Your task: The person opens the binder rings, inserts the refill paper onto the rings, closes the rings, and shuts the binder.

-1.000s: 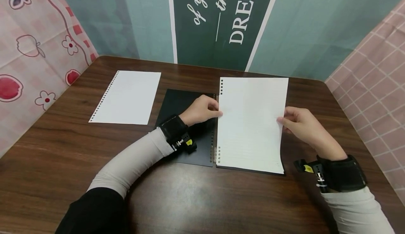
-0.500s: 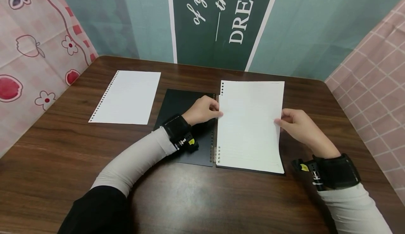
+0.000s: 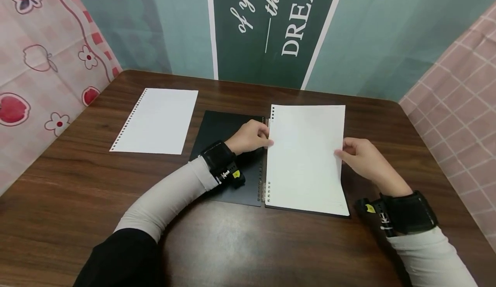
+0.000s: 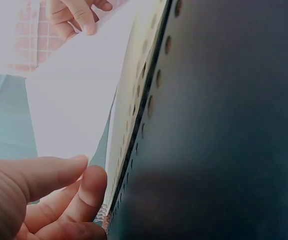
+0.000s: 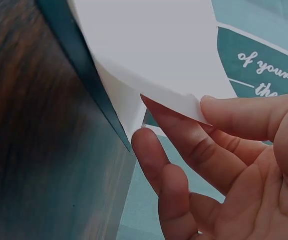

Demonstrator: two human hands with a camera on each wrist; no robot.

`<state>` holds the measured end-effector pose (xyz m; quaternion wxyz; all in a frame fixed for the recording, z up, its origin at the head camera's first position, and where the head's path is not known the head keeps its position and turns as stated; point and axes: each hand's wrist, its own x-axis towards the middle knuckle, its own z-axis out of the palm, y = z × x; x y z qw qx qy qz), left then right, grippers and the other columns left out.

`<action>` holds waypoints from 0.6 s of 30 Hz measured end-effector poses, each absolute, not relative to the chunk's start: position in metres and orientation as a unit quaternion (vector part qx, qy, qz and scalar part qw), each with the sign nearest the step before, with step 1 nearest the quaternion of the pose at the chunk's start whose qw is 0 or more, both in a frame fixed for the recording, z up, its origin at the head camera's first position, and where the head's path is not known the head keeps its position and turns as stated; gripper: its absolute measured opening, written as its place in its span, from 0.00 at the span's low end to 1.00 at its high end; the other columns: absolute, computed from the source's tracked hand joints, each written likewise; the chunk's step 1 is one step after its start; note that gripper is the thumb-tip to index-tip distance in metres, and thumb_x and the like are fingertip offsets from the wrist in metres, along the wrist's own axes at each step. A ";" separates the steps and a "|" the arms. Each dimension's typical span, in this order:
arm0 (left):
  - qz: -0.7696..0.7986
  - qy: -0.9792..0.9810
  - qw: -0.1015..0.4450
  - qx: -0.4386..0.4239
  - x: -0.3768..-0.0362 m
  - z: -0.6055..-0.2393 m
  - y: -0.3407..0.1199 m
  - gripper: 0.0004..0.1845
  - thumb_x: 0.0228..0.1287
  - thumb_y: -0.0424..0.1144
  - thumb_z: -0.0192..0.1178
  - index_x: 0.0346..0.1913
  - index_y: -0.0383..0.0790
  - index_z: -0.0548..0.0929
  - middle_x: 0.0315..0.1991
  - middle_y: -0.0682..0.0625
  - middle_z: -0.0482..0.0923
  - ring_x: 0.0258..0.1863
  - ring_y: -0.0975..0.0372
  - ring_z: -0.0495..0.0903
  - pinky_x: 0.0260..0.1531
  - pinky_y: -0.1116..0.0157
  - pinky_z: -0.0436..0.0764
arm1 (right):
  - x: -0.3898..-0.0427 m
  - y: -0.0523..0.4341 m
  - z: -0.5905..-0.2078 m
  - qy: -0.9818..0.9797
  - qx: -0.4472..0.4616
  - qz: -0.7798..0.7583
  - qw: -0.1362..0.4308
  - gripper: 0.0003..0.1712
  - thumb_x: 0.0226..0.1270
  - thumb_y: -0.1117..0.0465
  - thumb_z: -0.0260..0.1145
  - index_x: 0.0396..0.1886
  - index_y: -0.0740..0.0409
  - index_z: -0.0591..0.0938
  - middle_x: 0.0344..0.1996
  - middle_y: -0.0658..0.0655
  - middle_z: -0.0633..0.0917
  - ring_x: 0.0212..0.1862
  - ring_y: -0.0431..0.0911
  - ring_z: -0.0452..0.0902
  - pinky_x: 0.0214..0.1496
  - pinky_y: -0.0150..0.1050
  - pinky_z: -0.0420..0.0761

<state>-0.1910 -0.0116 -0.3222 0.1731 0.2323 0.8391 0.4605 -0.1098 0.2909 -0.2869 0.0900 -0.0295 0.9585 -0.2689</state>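
A: Report the position of the binder.

B: The black binder (image 3: 228,157) lies open and flat on the wooden table (image 3: 77,201), near the table's middle. Its ring spine (image 3: 265,162) runs from 12 o'clock to 6 o'clock. A stack of white sheets (image 3: 306,192) sits on the half at 3 o'clock of the spine.

A: State of the right hand?

B: The right hand (image 3: 362,160) is at the 3 o'clock edge of the stack. Thumb and forefinger pinch the edge of the top sheet (image 3: 306,145); the remaining fingers are loosely curled beneath it. The right wrist view shows that edge (image 5: 184,102) raised clear of the sheets below and bowed upward.

A: State of the left hand?

B: The left hand (image 3: 249,136) rests on the bare black cover, at 9 o'clock of the spine. Its fingers are curled, with the fingertips (image 4: 91,182) at the punched edge of the top sheet, just beside the rings. Whether they grip that edge or only touch it cannot be told from these views.

A: Other items on the table?

B: One loose punched sheet (image 3: 155,121) lies flat at 10 o'clock of the binder, apart from it. Both forearms wear pale sleeves and black wrist straps (image 3: 218,160).
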 end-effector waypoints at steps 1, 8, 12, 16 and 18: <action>0.460 0.839 0.175 0.230 -0.191 -0.322 -0.012 0.04 0.67 0.34 0.64 0.40 0.36 0.84 0.29 0.43 0.85 0.23 0.62 0.69 0.28 0.68 0.66 | -0.110 0.291 -0.287 0.959 -0.032 -0.269 0.089 0.11 0.75 0.59 0.59 0.41 0.65 0.77 0.31 0.62 0.83 0.31 0.48 0.70 0.28 0.38 0.68; 0.458 0.844 0.185 0.208 -0.190 -0.322 -0.012 0.16 0.67 0.33 0.63 0.57 0.34 0.80 0.36 0.41 0.87 0.31 0.59 0.79 0.33 0.67 0.70 | -0.110 0.291 -0.288 0.959 -0.039 -0.265 0.088 0.13 0.76 0.58 0.58 0.35 0.64 0.73 0.18 0.50 0.69 0.22 0.43 0.60 0.23 0.38 0.62; 0.461 0.843 0.190 0.201 -0.190 -0.323 -0.012 0.22 0.68 0.33 0.63 0.63 0.34 0.75 0.38 0.40 0.87 0.35 0.56 0.82 0.36 0.67 0.71 | -0.110 0.291 -0.290 0.959 -0.039 -0.265 0.088 0.12 0.76 0.59 0.58 0.37 0.64 0.74 0.19 0.50 0.68 0.23 0.43 0.60 0.24 0.37 0.62; 0.467 0.843 0.187 0.192 -0.190 -0.323 -0.012 0.22 0.68 0.33 0.63 0.63 0.35 0.75 0.38 0.40 0.86 0.34 0.57 0.81 0.33 0.67 0.70 | -0.110 0.291 -0.292 0.960 -0.038 -0.264 0.087 0.11 0.75 0.60 0.58 0.38 0.65 0.75 0.19 0.51 0.68 0.24 0.44 0.61 0.24 0.37 0.63; 0.470 0.842 0.185 0.187 -0.190 -0.323 -0.012 0.21 0.67 0.32 0.63 0.62 0.35 0.76 0.38 0.40 0.85 0.34 0.57 0.81 0.32 0.67 0.70 | -0.111 0.291 -0.293 0.961 -0.038 -0.262 0.086 0.11 0.75 0.60 0.59 0.36 0.65 0.73 0.18 0.51 0.66 0.22 0.43 0.60 0.24 0.37 0.62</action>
